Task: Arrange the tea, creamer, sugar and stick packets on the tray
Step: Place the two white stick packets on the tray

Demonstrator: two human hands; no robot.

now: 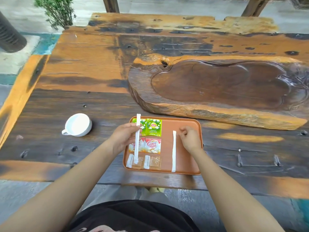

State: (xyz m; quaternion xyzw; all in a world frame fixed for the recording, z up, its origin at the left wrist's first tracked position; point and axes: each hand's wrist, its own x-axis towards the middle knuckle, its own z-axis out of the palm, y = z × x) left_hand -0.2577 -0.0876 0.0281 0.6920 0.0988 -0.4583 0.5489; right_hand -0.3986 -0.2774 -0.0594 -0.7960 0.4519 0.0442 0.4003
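Left hand is pinching a white stick packet over the orange tray, while the right hand hovers empty, fingers loosely curled, beside the other stick.

Soft even daylight, faint shadows, wide-angle bowing at edges, slight blur w/ oversaturated colors.

A white cup is sitting on the weathered wooden surface, handle pointing near-left. A carved wooden slab is lying farther back, and a leafy plant is standing beyond.
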